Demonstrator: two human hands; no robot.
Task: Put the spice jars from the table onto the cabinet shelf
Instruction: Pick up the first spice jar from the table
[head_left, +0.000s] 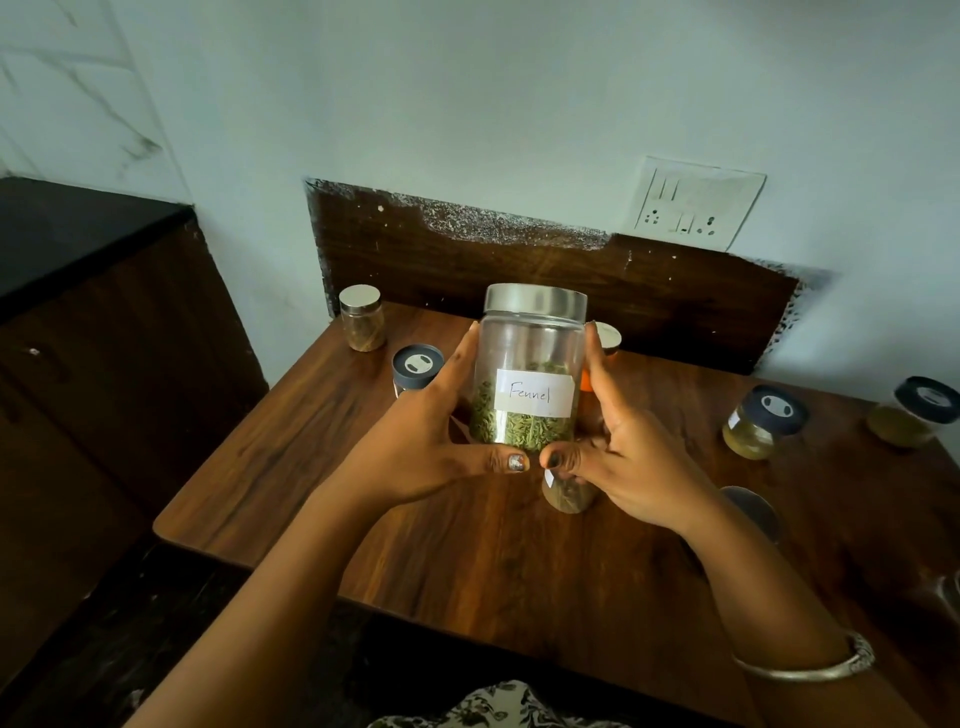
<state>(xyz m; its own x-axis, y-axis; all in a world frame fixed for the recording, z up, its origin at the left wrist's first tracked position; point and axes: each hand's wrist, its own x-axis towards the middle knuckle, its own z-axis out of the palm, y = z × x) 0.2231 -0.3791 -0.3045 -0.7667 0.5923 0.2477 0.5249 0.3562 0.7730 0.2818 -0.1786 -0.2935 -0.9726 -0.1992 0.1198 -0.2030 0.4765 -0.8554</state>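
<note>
Above the brown wood-grain table (467, 545), the tall clear glass jar with a brushed-metal lid and a handwritten "Fennel" label (530, 374) is cradled upright between both hands: the left hand (431, 441) and the right hand (623, 452) are pressed flat against its smooth sides, thumbs curled beneath its base. Only about a third full of loose green seed, it is probably light, but rigid, slick and breakable, so gripping the body beats trusting the lid. Smaller round jars stand around; one under the right hand looks tipped over, though it is half hidden.
</note>
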